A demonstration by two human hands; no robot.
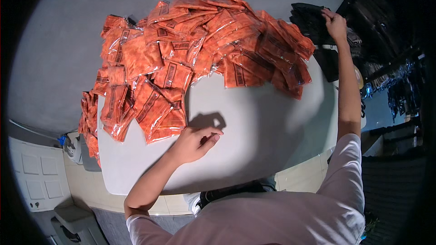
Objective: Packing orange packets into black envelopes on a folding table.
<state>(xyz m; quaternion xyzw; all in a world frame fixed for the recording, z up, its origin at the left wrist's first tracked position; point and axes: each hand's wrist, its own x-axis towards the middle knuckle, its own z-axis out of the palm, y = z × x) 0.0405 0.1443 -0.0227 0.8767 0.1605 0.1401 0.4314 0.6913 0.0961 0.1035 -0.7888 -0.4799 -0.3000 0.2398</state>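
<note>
A large heap of orange cloth items in clear plastic bags covers the back and left of the white table. My left hand rests at the table's near side, just right of the closest orange bags. Its fingers are loosely bent, thumb and index finger slightly apart, with nothing between them. Stretched out to the far right, my right hand has its fingertips closed at the edge of a black folded item. Whether that item is cloth or plastic is hard to make out.
Another black item lies at the table's right edge. Dark shelving with stacked goods stands on the right. A grey wall rises behind the table; a white door and a grey bin are at lower left.
</note>
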